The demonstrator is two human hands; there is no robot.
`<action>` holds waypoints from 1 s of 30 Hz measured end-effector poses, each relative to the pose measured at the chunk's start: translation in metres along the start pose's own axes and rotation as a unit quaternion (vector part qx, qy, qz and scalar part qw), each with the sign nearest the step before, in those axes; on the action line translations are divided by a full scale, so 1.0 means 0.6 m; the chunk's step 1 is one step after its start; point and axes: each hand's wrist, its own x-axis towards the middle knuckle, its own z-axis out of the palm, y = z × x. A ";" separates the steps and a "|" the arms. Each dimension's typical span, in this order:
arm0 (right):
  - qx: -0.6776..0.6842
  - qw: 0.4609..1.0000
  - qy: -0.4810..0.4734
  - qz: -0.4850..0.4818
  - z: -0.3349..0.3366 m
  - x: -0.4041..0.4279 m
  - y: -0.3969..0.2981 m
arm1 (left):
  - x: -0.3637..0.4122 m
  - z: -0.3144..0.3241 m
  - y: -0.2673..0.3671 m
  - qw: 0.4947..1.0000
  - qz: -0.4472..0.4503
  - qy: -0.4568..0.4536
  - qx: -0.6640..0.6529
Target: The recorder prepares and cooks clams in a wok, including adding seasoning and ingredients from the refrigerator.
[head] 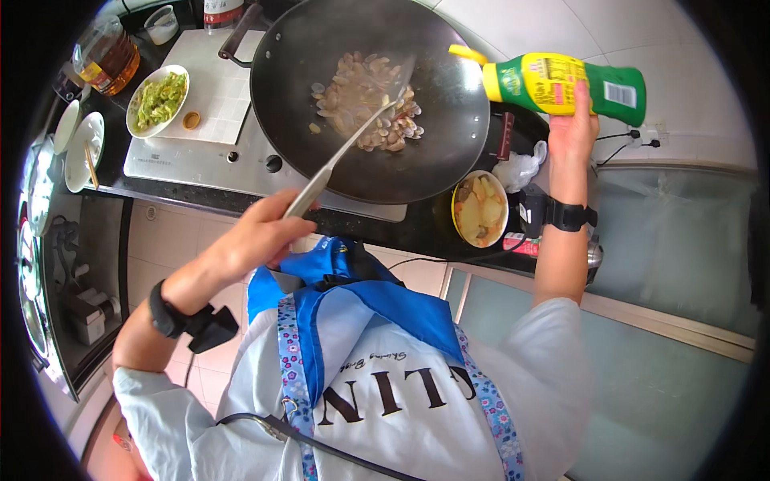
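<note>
Clams in their shells lie in some liquid at the middle of a large dark wok. My left hand is closed around the handle of a metal spatula, whose blade rests among the clams. Over the right side of the wok and beyond it, my right hand holds a green and yellow squeeze bottle on its side. The bottle's yellow flip cap hangs open and points toward the wok. Whether anything flows from the bottle cannot be told.
Left of the wok, a plate of chopped green vegetables stands by a small brown cap. Farther left are an oil bottle and a bowl with chopsticks. A bowl of stewed food and a plastic bag sit near the wok's right handle.
</note>
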 end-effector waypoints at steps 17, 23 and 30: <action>0.050 0.993 -0.082 0.075 0.024 0.004 0.001 | -0.021 -0.064 -0.001 0.953 0.145 0.056 0.260; -0.017 0.997 -0.073 0.012 0.044 0.005 -0.016 | -0.013 -0.075 -0.013 0.920 0.210 0.075 0.323; -0.047 0.998 -0.036 -0.004 0.047 0.013 -0.024 | -0.017 -0.084 -0.002 0.924 0.192 0.069 0.325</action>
